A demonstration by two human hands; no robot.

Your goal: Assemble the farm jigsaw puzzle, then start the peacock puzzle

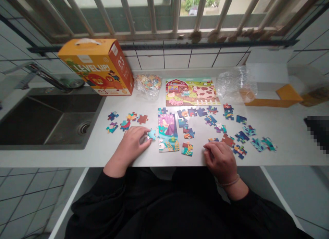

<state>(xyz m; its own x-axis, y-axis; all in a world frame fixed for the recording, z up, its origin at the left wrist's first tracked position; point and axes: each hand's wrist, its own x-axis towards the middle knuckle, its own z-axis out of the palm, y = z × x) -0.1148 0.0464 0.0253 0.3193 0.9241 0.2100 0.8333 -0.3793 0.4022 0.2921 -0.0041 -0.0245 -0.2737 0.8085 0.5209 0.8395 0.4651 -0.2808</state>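
Between the thumb and fingers of my left hand is a light-blue puzzle piece, just left of a joined puzzle section with a purple creature and plants. My right hand, wearing a bracelet, rests closed in a loose fist at the counter's front edge; nothing shows in its fingers. Just beyond it lie a partly covered puzzle piece and a brown puzzle piece. A piece with orange leaves lies right of the joined section. Several loose pieces are spread to both sides.
Behind the pieces lies a farm picture with a barn and cow. An orange box, a bag of pieces, clear plastic wrapping and an open box stand along the back. The sink is at left.
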